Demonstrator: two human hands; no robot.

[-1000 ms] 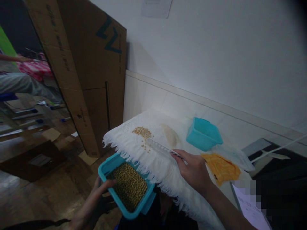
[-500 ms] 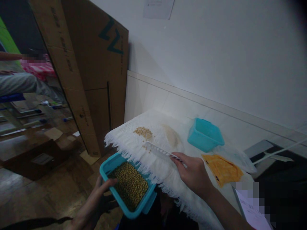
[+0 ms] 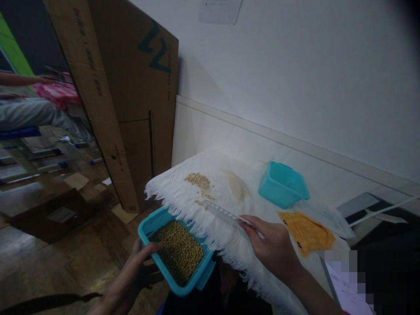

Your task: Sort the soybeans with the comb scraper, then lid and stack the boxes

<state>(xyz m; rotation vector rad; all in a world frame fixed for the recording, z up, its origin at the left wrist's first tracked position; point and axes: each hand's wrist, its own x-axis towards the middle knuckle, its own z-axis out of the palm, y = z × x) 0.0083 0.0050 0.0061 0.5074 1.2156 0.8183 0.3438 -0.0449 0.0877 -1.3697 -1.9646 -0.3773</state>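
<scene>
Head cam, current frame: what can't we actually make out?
All head view.
Wall paper: cut by the top edge, print too small.
Sheet at lower right: pixelated.
Far teal tub: inside not visible from this angle.
White strip: near end hidden in the right hand's grip.
Left hand: most fingers hidden beneath the tub of beans.

The tall cardboard box (image 3: 131, 100) bears a large teal mark (image 3: 155, 51) like a doubled "Z". Its dark vertical print (image 3: 93, 61) and the wall paper (image 3: 219, 9) are too blurred to read.
</scene>
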